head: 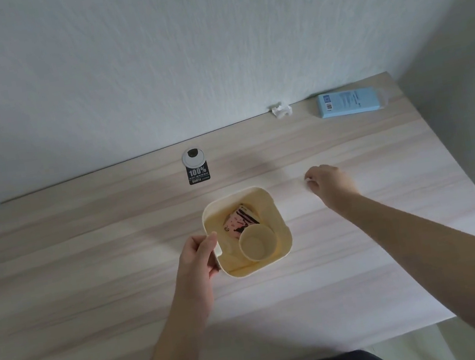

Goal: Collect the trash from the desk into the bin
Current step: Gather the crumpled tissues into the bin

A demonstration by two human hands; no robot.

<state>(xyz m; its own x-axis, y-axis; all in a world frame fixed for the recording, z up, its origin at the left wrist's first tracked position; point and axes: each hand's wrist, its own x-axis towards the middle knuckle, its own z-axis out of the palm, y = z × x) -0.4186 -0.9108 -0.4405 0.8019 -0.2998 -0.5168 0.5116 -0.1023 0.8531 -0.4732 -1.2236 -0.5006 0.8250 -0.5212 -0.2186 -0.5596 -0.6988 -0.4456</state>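
On the pale woodgrain desk (366,252), left hand (196,261) grips the square cream bin (282,235); right hand (329,185) pinches a white scrap (308,181).

Left hand (200,258) grips the yellow bin (282,235); right hand (329,185) pinches a small white scrap (308,181).

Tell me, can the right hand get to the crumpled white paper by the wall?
Probably yes. The right hand has bare desk between it and the crumpled paper, though it seems to pinch something small and white already.
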